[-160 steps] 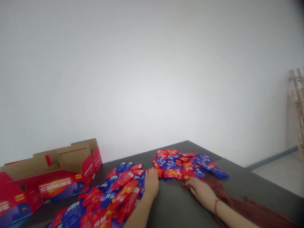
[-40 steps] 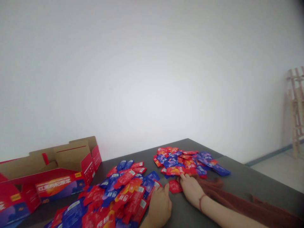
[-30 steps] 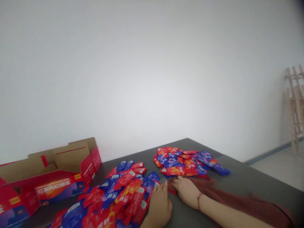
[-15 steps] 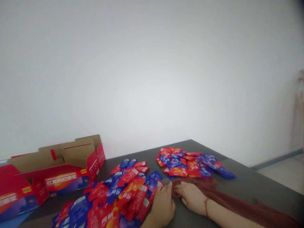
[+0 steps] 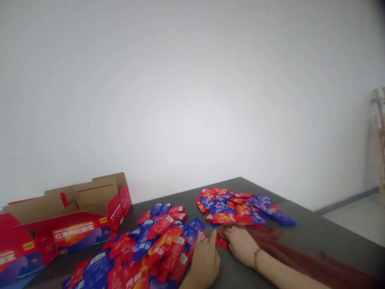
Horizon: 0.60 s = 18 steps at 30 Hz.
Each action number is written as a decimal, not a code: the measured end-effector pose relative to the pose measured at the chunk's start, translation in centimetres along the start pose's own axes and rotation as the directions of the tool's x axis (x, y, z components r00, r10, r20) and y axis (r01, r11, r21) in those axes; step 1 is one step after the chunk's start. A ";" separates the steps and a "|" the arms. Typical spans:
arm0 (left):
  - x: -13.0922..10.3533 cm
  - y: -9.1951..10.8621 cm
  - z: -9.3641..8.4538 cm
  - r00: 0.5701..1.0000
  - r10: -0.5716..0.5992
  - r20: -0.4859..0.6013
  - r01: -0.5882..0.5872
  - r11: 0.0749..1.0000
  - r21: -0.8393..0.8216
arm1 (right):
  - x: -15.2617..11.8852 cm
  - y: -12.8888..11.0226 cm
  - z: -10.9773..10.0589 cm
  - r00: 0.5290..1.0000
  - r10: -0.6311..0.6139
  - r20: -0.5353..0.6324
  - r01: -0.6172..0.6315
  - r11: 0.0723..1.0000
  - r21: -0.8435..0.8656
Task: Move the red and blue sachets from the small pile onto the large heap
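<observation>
My left hand (image 5: pixel 204 261) rests at the right edge of a large pile of red and blue sachets (image 5: pixel 156 247). Its thumb stands apart from the fingers, and nothing shows between them. Beside it, my right hand (image 5: pixel 242 245), with a thin red band at the wrist, has its fingers bent onto the bunched end of a brown cloth (image 5: pixel 294 253). The cloth trails off to the lower right under the forearm. A red sachet (image 5: pixel 221 242) lies between the two hands. Just beyond the cloth is a smaller sachet pile (image 5: pixel 237 206).
Two open red printed cartons, one behind (image 5: pixel 84 233) and one nearer (image 5: pixel 21 257), stand at the left of the dark table (image 5: pixel 303 224). A pale wall (image 5: pixel 192 100) rises behind the table. At the far right is a wooden rack (image 5: pixel 381 132).
A red sachet now shows between my hands beside the cloth's end. My left thumb has come away from the cloth, and my right hand has shifted slightly left and away. The view has turned slightly right.
</observation>
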<state>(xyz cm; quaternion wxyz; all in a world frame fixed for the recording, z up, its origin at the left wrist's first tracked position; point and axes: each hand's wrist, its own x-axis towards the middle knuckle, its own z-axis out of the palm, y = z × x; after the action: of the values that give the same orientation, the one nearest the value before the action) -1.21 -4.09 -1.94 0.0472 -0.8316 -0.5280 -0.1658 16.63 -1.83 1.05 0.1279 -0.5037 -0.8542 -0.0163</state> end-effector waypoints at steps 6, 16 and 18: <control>-0.1 -0.1 -0.2 1.000 0.025 0.012 -0.025 1.000 -0.007 | -0.4 -0.9 0.9 0.985 -0.170 0.022 0.168 0.983 0.079; -0.1 0.6 -1.0 1.000 0.008 0.007 -0.008 0.999 -0.038 | -3.2 3.3 0.5 0.993 0.115 0.016 -0.111 0.982 -0.152; 0.0 0.6 -0.9 1.000 0.010 0.007 -0.010 0.999 -0.032 | -2.4 2.8 0.7 0.996 0.093 0.007 -0.090 0.979 -0.180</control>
<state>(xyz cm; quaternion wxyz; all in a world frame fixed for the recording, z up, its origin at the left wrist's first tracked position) -0.85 -4.64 -1.03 0.0331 -0.8355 -0.5211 -0.1711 19.98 -2.38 -0.44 0.0761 -0.5521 -0.8261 -0.0836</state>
